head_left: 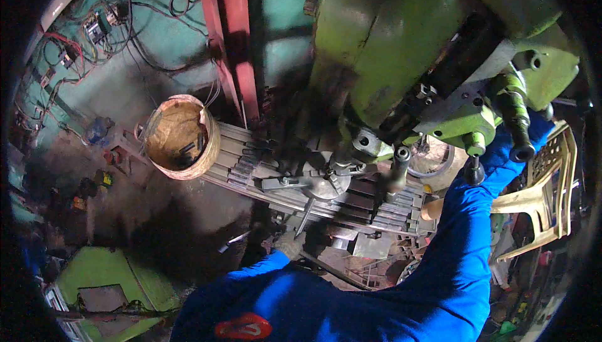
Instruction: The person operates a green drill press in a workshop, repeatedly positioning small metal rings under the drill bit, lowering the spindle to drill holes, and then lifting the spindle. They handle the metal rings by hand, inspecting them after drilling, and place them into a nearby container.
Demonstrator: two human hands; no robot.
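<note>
My left hand (290, 244), greyish and partly in shadow, is closed around the lower end of a metal bar (305, 215). The bar slants up to a round metal chuck (329, 184) with jaws, which sits on a slotted machine table (241, 165). Over the chuck hangs the large green machine head (401, 47), with dark spindle parts and levers. My right arm (464, 229), in a blue sleeve, stretches up to the right side of this head. Machine parts hide the right hand beyond the cuff.
A tan bucket (210, 154) with dark pieces inside stands on the left of the table. Beside my right arm is a cream plastic chair (539, 210). A red steel post (235, 47) rises behind, and cables (135, 34) hang on the green wall. Green sheet metal (119, 273) lies lower left.
</note>
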